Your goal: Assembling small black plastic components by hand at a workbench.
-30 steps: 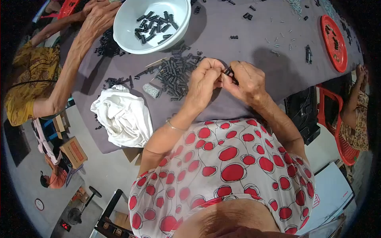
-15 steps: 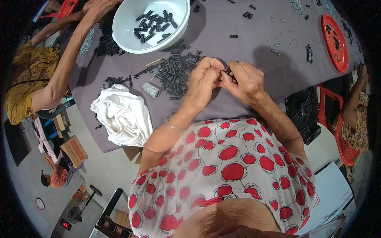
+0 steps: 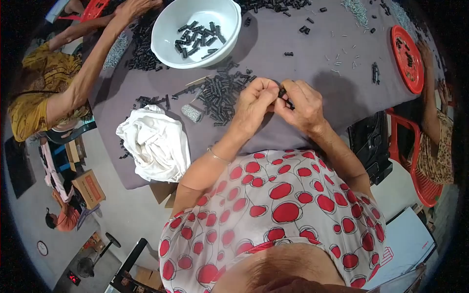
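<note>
Over the grey tablecloth, my left hand [image 3: 255,103] and my right hand [image 3: 303,103] meet with closed fingers. A small black plastic part [image 3: 283,93] shows between the fingertips. My right hand grips it; my left thumb and forefinger pinch at its upper end, and whether they hold a separate small piece is hidden. Just left of my left hand lies a heap of black cylindrical parts [image 3: 222,95]. Beside the heap are a bundle of small silvery pieces [image 3: 191,113] and a thin wooden stick [image 3: 197,80].
A white basin [image 3: 163,39] holding several black parts stands beyond the heap. A crumpled white cloth [image 3: 154,144] lies at the near left. A red tray [image 3: 415,80] is at the far right, with loose silvery pins [image 3: 337,62] nearer. Co-workers' arms [image 3: 90,71] reach in from both sides.
The view has shifted slightly, so the table things sit a little differently in it. My hands stay together on the black part, with small finger movements. At the right, a co-worker's hand has come beside the red tray.
</note>
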Motion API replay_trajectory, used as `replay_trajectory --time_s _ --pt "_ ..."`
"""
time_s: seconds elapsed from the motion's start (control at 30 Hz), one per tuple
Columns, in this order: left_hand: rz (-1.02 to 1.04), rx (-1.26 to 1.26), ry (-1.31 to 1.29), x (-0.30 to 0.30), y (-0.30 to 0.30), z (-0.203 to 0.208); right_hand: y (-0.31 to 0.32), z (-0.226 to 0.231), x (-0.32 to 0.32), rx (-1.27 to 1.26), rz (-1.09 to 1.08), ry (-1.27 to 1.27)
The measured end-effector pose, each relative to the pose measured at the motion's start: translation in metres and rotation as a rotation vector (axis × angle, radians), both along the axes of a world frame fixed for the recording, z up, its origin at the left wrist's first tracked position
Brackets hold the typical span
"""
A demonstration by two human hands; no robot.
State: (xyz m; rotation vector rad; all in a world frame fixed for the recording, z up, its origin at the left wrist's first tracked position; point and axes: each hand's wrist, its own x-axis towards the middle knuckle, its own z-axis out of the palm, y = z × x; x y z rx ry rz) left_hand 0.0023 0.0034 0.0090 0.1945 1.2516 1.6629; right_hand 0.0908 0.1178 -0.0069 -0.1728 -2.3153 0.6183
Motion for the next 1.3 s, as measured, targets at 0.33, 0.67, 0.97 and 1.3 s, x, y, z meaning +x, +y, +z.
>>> replay_trajectory --time_s 0.33,0.67,0.97,1.3 --pt "-0.064 0.095 0.095 0.003 -0.003 -0.015 0.003 0.020 0.014 -0.230 0.175 -0.121" --pt "-0.054 0.158 0.028 0.000 -0.002 -0.012 0.004 0.032 0.021 -0.549 0.137 -0.330" --pt "-0.086 0.115 0.025 -0.004 0.000 -0.008 0.020 0.034 0.016 -1.139 0.210 -0.345" --pt "-0.086 0.153 0.117 0.005 -0.006 -0.017 0.019 0.083 -0.052 -0.980 0.227 -0.252"
